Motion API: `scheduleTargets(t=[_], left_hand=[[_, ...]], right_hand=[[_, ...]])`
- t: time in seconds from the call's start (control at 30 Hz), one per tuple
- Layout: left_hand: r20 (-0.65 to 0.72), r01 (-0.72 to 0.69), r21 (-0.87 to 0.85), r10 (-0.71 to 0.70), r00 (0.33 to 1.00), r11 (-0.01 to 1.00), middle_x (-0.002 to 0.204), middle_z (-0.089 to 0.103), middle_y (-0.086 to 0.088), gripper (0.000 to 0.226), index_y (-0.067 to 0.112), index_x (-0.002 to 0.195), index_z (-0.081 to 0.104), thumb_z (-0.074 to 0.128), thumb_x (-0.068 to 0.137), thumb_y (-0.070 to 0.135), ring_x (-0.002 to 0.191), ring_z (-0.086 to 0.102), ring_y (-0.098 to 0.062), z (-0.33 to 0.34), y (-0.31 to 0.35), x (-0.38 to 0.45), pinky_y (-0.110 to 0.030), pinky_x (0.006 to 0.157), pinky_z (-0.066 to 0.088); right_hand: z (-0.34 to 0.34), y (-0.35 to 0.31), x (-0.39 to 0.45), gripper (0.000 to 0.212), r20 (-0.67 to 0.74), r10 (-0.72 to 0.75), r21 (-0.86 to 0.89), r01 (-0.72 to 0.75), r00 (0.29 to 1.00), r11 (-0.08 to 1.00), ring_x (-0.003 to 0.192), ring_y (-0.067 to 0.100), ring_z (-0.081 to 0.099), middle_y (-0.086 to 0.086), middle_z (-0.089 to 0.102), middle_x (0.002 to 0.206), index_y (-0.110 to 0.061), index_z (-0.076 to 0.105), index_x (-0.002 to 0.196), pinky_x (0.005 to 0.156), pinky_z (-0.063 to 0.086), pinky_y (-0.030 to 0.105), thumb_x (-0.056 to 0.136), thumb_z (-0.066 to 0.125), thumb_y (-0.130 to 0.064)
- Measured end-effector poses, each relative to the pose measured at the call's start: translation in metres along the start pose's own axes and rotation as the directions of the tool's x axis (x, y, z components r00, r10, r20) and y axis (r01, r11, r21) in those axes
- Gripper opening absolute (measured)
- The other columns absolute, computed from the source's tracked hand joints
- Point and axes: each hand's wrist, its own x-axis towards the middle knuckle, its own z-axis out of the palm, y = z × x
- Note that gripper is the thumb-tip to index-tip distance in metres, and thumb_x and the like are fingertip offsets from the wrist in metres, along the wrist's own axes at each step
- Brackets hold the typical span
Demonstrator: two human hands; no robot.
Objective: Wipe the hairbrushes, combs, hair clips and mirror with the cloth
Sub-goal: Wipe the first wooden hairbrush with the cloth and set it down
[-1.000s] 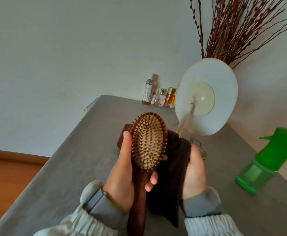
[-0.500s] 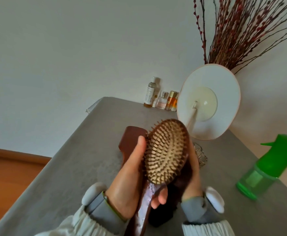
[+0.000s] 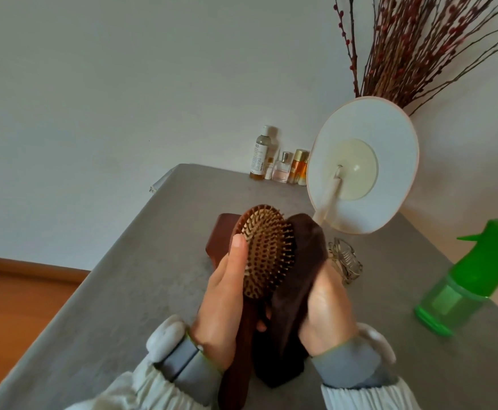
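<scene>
- The left hand [image 3: 224, 297] grips the handle of a wooden hairbrush [image 3: 267, 251], thumb lying along the rim, bristles facing the camera; the brush is held above the table [image 3: 123, 291]
- The right hand [image 3: 326, 303] clutches a dark brown cloth [image 3: 298, 276], pressed against the brush's right side
- A second brown wooden piece [image 3: 219, 235] shows behind the brush; a clear hair clip [image 3: 345, 260] lies just right of the cloth
- The round mirror [image 3: 363, 164] stands behind, back turned; a green spray bottle [image 3: 463, 282] stands far right; small bottles [image 3: 280, 167] line the wall

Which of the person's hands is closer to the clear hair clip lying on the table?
The right hand, holding the brown cloth, sits just beside the hair clip. The left hand grips the hairbrush, farther away.
</scene>
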Motion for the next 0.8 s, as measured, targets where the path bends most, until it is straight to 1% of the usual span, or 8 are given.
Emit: scheduleTargets(t=[0.07,0.13,0.23,0.33,0.47,0.63,0.73,0.8], left_hand=[[-0.01,-0.053,-0.083,0.052,0.999,0.995,0.124,0.065,-0.002,0.071,0.025,0.127,0.059,0.055,0.074,0.072,0.115,0.061,-0.025,0.0,-0.003,0.001,-0.044,0.102,0.042],[-0.011,-0.066,-0.12,0.065,0.998,0.991,0.129,0.062,0.0,0.071,0.026,0.129,0.058,0.057,0.074,0.072,0.121,0.056,-0.023,-0.003,-0.004,0.003,-0.042,0.111,0.032],[-0.026,-0.08,-0.116,0.077,0.997,0.99,0.129,0.062,0.0,0.077,0.026,0.129,0.058,0.058,0.068,0.074,0.121,0.056,-0.024,-0.005,-0.005,0.004,-0.043,0.111,0.033],[-0.08,-0.152,-0.057,0.147,0.986,0.987,0.125,0.064,0.002,0.077,0.026,0.126,0.061,0.056,0.068,0.076,0.119,0.058,-0.02,-0.003,-0.005,0.004,-0.043,0.109,0.036],[-0.108,-0.223,0.131,0.238,0.965,0.966,0.124,0.064,0.013,0.07,0.034,0.123,0.061,0.045,0.074,0.081,0.122,0.055,-0.008,0.003,-0.011,0.001,-0.04,0.11,0.034],[-0.123,-0.237,0.217,0.267,0.956,0.947,0.096,0.067,0.033,0.045,0.037,0.102,0.065,0.039,0.079,0.065,0.097,0.057,0.019,0.011,-0.01,-0.005,-0.005,0.088,0.042],[-0.098,-0.193,0.19,0.214,0.972,0.963,0.116,0.067,0.018,0.057,0.034,0.116,0.065,0.043,0.081,0.073,0.114,0.058,-0.001,0.004,-0.012,-0.001,-0.033,0.106,0.039],[-0.078,-0.176,0.164,0.19,0.979,0.971,0.119,0.067,0.012,0.059,0.034,0.118,0.065,0.044,0.078,0.073,0.116,0.059,-0.008,0.004,-0.01,-0.002,-0.039,0.107,0.038]], right_hand=[[0.006,0.003,0.001,0.03,0.052,-0.048,-0.119,0.054,0.997,0.991,0.086,0.0,0.069,-0.008,0.074,0.092,-0.026,0.062,0.105,0.077,0.053,0.02,0.082,0.054,-0.043],[0.01,0.002,-0.004,0.026,0.119,-0.056,-0.249,0.085,0.991,0.965,0.108,0.01,0.063,-0.009,0.07,0.109,-0.042,0.065,0.108,0.096,0.048,0.035,0.083,0.064,-0.048],[0.006,0.0,-0.005,0.029,0.166,-0.15,-0.375,0.203,0.975,0.904,0.112,0.003,0.059,-0.016,0.069,0.108,-0.05,0.067,0.099,0.103,0.042,0.035,0.092,0.058,-0.023],[0.006,-0.005,-0.005,0.037,0.244,-0.24,-0.547,0.338,0.94,0.766,0.1,-0.017,0.054,-0.025,0.065,0.095,-0.038,0.061,0.103,0.091,0.037,0.005,0.095,0.049,-0.003],[-0.001,-0.002,0.004,0.034,0.222,-0.422,-0.732,0.436,0.879,0.524,0.107,0.002,0.055,-0.009,0.064,0.103,-0.021,0.065,0.113,0.095,0.033,0.007,0.088,0.056,0.0],[-0.006,-0.013,0.012,0.038,0.179,-0.514,-0.74,0.459,0.839,0.491,0.106,-0.006,0.055,-0.03,0.059,0.101,-0.022,0.067,0.112,0.091,0.035,0.0,0.086,0.057,0.004],[-0.007,-0.016,0.012,0.042,0.261,-0.342,-0.722,0.418,0.903,0.551,0.103,-0.012,0.056,-0.031,0.065,0.1,-0.038,0.063,0.111,0.091,0.04,0.009,0.088,0.058,-0.003],[-0.005,-0.015,0.009,0.042,0.256,-0.402,-0.692,0.457,0.879,0.559,0.107,-0.011,0.056,-0.031,0.065,0.103,-0.038,0.063,0.112,0.094,0.04,0.012,0.088,0.06,-0.004]])
